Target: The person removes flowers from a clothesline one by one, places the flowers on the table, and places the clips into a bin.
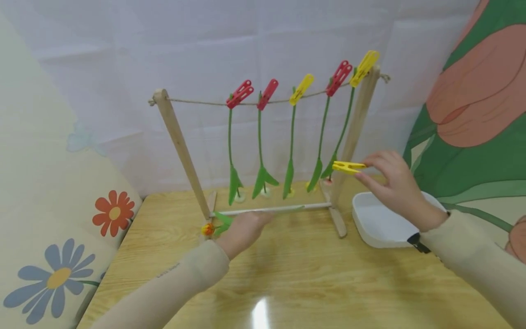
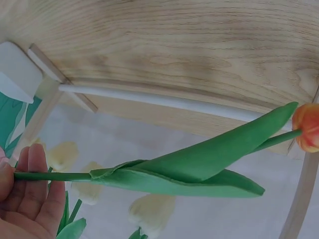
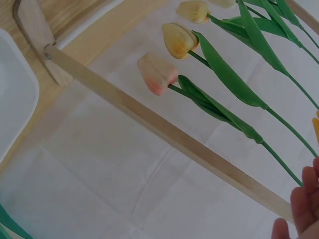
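My left hand [image 1: 247, 230] grips the green stem of an orange-yellow tulip [image 2: 308, 127], its bloom pointing left in the head view. In the left wrist view the stem lies between thumb and fingers, and long green leaves [image 2: 199, 162] stretch along it. My right hand [image 1: 392, 187] pinches a yellow clothespin [image 1: 348, 167] by one end, in front of the rack's right post. Several tulips hang bloom-down from a twine line [image 1: 197, 102], held by red clothespins [image 1: 268, 94] and yellow clothespins [image 1: 302, 90].
The line is strung between two wooden posts [image 1: 181, 148] of a rack on the wooden table [image 1: 287, 274]. A white rail [image 1: 238, 211] joins them low down. At the right stands a white plastic basin [image 1: 370, 224]. White cloth [image 1: 164, 45] hangs behind.
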`<move>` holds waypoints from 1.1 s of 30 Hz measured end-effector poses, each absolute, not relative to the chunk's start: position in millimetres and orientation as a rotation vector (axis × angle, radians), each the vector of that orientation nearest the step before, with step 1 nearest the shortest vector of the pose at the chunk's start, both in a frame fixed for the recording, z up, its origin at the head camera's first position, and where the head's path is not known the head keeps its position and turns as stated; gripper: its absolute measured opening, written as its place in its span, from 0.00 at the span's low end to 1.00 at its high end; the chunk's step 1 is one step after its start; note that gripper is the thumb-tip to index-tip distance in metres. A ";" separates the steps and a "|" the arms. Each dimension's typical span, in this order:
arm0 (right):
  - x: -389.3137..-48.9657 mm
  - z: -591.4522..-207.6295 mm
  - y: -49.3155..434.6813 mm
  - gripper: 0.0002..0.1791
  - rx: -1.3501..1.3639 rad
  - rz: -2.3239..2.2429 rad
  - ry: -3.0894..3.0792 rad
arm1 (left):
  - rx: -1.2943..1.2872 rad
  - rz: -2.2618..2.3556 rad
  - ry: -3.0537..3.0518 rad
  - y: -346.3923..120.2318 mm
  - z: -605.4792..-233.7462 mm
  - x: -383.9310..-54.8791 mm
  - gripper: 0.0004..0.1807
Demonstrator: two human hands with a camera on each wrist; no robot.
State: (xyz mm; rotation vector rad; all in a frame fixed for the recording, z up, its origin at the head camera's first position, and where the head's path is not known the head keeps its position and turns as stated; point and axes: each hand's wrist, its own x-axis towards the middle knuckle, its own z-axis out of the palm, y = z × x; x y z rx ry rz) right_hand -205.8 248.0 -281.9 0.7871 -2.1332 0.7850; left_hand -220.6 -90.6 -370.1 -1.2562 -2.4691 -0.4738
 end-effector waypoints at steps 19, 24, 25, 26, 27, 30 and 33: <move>-199.6 -297.7 261.6 0.40 0.729 0.783 -2.151 | -1.242 -0.341 -2.562 -81.2 -384.1 -227.1 0.11; -195.7 -302.0 267.0 0.36 0.692 0.777 -2.173 | -1.224 -0.335 -2.656 -76.6 -388.0 -229.2 0.14; -194.9 -302.9 268.1 0.34 0.684 0.779 -2.176 | -1.219 -0.332 -2.675 -75.5 -388.9 -229.4 0.16; -194.4 -303.7 269.1 0.34 0.683 0.779 -2.176 | -1.215 -0.329 -2.686 -74.6 -390.0 -229.3 0.17; -194.1 -304.6 270.2 0.35 0.683 0.778 -2.174 | -1.216 -0.319 -2.678 -73.8 -391.5 -229.5 0.17; -193.5 -307.1 273.2 0.36 0.681 0.777 -2.170 | -1.197 -0.288 -2.668 -71.1 -393.5 -228.5 0.15; -192.5 -309.8 276.2 0.35 0.670 0.772 -2.178 | -1.197 -0.276 -2.663 -68.5 -395.7 -229.1 0.14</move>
